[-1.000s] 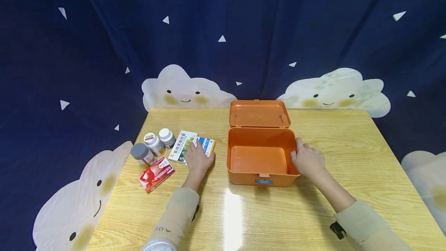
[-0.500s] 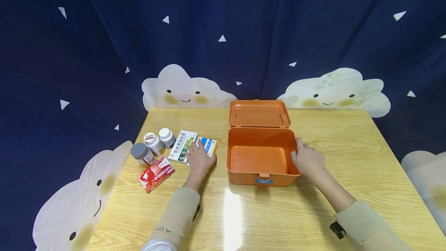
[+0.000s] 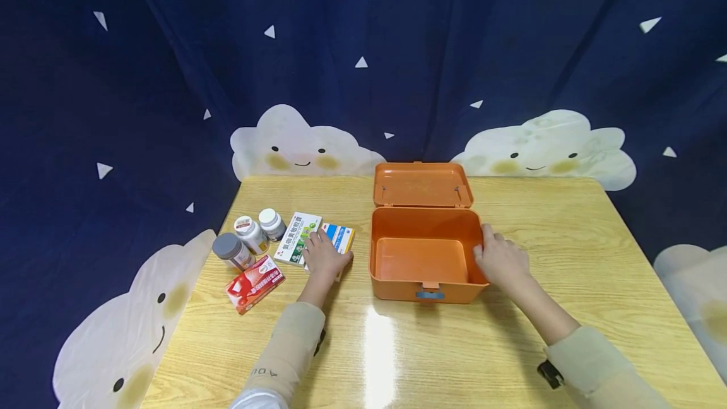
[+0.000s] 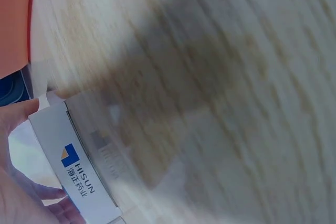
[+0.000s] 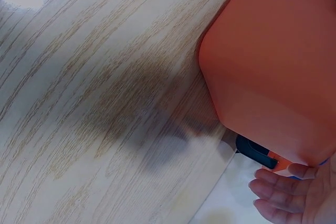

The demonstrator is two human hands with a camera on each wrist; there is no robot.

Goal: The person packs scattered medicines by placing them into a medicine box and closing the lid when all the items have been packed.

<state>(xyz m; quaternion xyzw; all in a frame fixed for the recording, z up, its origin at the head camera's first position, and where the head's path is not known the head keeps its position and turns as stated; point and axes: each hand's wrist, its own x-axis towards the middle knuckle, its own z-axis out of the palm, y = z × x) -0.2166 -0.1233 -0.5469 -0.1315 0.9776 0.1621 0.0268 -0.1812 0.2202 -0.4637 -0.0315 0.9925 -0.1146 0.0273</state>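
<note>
My left hand (image 3: 325, 257) pinches a blue, white and yellow medicine box (image 3: 343, 237) by its edges, thumb at one end and fingers at the other. In the left wrist view the white side of that medicine box (image 4: 76, 169) shows HISUN lettering. A flat white and green medicine box (image 3: 296, 242) lies right beside it, to the left. My right hand (image 3: 502, 262) grips the right rim of an orange storage box (image 3: 392, 290), which stands with its lid (image 3: 423, 185) folded back. Its interior holds nothing. In the right wrist view several fingers (image 5: 281, 195) extend outside the orange wall.
On the left side of the wooden table (image 3: 539, 346) stand a grey-capped bottle (image 3: 234, 251) and two white-capped bottles, one of them a white bottle (image 3: 252, 235). A red medicine box (image 3: 255, 284) lies before them. A dark blue curtain (image 3: 363, 49) hangs behind.
The blue, white and yellow medicine box has slid slightly to the right, and the left hand has shifted a little with it. The right hand and the orange box keep their places.
</note>
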